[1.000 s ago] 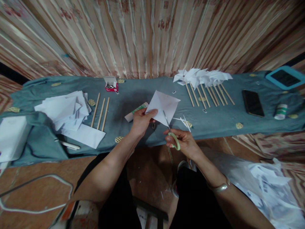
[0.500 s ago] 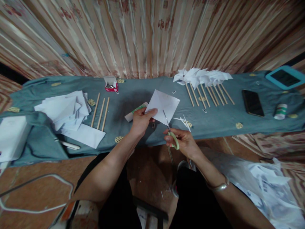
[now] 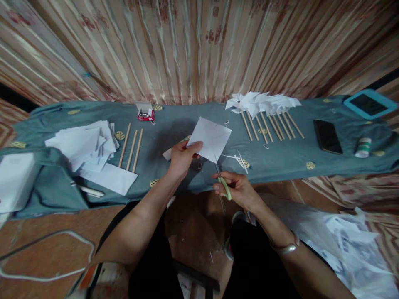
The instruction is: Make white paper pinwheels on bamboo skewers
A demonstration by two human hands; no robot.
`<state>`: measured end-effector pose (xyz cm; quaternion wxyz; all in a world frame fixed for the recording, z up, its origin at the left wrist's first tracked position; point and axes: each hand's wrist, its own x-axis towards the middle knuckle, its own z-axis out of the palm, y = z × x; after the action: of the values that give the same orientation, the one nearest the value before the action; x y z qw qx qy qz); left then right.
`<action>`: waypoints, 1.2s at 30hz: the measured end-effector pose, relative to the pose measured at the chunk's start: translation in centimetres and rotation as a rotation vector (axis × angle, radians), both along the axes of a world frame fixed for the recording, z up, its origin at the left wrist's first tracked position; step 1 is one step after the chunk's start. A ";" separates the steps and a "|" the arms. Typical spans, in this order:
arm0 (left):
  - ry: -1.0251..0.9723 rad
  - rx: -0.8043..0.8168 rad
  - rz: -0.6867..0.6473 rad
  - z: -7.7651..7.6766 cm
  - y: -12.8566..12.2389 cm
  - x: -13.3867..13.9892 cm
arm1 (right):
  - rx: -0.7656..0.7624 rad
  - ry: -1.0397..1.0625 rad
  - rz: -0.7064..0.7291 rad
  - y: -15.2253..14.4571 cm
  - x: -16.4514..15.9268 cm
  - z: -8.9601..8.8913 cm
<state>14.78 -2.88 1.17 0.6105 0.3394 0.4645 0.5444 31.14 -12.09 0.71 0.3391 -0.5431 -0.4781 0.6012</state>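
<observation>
A square white sheet of paper (image 3: pixel 212 137) is pinched at its left corner by my left hand (image 3: pixel 183 157), thumb on top. My right hand (image 3: pixel 237 189) grips the light green handles of a pair of scissors (image 3: pixel 225 187). The blade tips are at the paper's near corner; whether they are around it or just touching it I cannot tell. Partly hidden behind my left hand lies a small flat box (image 3: pixel 168 154). Thin white paper strips (image 3: pixel 241 161) lie on the cloth to the right of the paper.
On the cloth-covered table (image 3: pixel 174 112) lie a paper stack (image 3: pixel 84 143), wooden sticks (image 3: pixel 134 151) and a red box of small metal pieces (image 3: pixel 145 113). Several paper pinwheels (image 3: pixel 262 101), a phone (image 3: pixel 328 136), a white-green cylinder (image 3: pixel 363 148) and a blue-framed tablet (image 3: pixel 369 103) are at the right.
The scissors have drawn back towards me, from over the paper to its near corner. The paper has shifted slightly left in my left hand.
</observation>
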 end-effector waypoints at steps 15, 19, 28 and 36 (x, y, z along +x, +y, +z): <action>0.033 0.020 0.030 -0.5 -0.1 -1.0 | 0.342 -1.330 -0.066 1.6 6.3 1.4; 0.192 0.048 -0.088 -1.3 -0.3 -0.6 | 0.251 -1.479 -0.019 2.7 6.1 1.9; 0.479 0.098 -0.324 -2.7 -0.3 0.6 | 0.160 -1.459 -0.008 5.4 4.8 3.0; 0.663 0.259 -0.249 -2.4 -0.4 -0.8 | 0.158 -1.451 -0.077 6.5 4.3 2.9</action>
<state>13.95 -3.25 -1.27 0.4405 0.6253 0.5194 0.3810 35.47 -5.56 3.57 -0.0042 -0.7952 -0.6050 0.0412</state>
